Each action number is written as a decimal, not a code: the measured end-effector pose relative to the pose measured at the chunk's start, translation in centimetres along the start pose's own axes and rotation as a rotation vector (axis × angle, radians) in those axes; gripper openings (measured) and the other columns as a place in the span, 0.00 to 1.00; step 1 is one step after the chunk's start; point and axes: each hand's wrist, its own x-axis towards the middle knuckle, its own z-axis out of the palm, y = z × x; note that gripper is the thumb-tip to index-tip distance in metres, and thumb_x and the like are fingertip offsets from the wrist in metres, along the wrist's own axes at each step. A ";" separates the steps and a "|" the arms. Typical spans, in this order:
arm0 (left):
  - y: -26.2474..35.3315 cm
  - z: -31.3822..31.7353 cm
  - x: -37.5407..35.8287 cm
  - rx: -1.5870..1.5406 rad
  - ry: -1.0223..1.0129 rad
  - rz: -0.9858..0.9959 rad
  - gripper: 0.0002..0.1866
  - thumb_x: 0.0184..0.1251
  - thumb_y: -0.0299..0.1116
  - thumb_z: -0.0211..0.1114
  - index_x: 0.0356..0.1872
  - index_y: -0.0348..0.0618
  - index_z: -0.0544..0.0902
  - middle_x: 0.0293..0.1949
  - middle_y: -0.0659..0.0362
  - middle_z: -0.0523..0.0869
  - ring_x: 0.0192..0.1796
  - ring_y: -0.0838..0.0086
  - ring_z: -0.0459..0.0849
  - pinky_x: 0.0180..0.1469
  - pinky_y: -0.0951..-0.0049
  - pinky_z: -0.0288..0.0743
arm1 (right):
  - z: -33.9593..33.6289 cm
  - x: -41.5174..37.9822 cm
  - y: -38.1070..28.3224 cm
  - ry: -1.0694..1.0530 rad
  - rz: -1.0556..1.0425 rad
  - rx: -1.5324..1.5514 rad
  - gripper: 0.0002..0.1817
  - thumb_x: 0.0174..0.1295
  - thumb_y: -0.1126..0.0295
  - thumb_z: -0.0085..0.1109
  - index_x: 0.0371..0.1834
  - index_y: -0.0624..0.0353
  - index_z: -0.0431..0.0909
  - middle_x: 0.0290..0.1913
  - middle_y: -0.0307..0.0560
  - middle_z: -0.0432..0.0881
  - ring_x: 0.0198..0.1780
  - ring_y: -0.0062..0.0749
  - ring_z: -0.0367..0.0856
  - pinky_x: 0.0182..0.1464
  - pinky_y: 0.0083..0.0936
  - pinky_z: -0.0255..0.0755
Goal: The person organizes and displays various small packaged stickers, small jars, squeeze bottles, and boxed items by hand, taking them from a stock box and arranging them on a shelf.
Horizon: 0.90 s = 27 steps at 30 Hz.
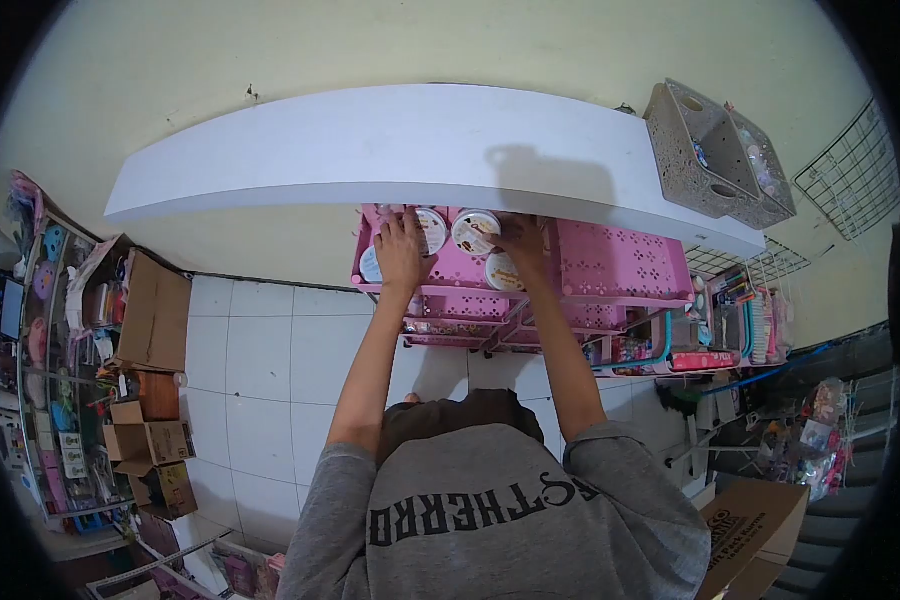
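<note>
Grey sleeves at bottom centre, both arms stretched toward the upper middle of the frame. My left hand point(401, 250) lies flat on the pink rack point(620, 265), fingers spread apart beside a round tub point(431, 230). My right hand point(522, 238) sits between two more tubs point(475, 231); I cannot tell whether its fingers grip anything (white shelf point(400, 150) shades them). To do it well, I judge: steady the rack with the left, shift one tub at a time, keep lids level.
</note>
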 end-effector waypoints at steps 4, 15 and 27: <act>0.5 -0.3 -0.1 -0.070 -0.013 -0.019 0.48 0.23 0.40 0.74 0.54 0.42 0.60 0.46 0.48 0.68 0.47 0.56 0.69 0.47 0.58 0.65 | -0.3 -0.2 -1.0 -0.071 0.074 0.122 0.21 0.37 0.77 0.66 0.38 0.66 0.72 0.33 0.47 0.78 0.33 0.30 0.79 0.27 0.19 0.75; 0.5 0.3 -0.4 -0.235 0.067 -0.039 0.44 0.25 0.31 0.73 0.52 0.38 0.61 0.46 0.47 0.68 0.46 0.55 0.68 0.48 0.62 0.65 | -0.5 0.0 0.1 -0.038 -0.031 -0.002 0.22 0.43 0.74 0.64 0.42 0.69 0.68 0.39 0.52 0.76 0.38 0.32 0.77 0.30 0.21 0.76; 0.2 0.6 -0.5 -0.285 0.044 -0.057 0.46 0.25 0.33 0.74 0.53 0.37 0.60 0.46 0.45 0.68 0.47 0.54 0.67 0.50 0.61 0.64 | -0.3 -0.2 0.1 -0.065 0.056 0.193 0.18 0.46 0.80 0.58 0.42 0.71 0.68 0.40 0.53 0.76 0.38 0.34 0.78 0.34 0.23 0.78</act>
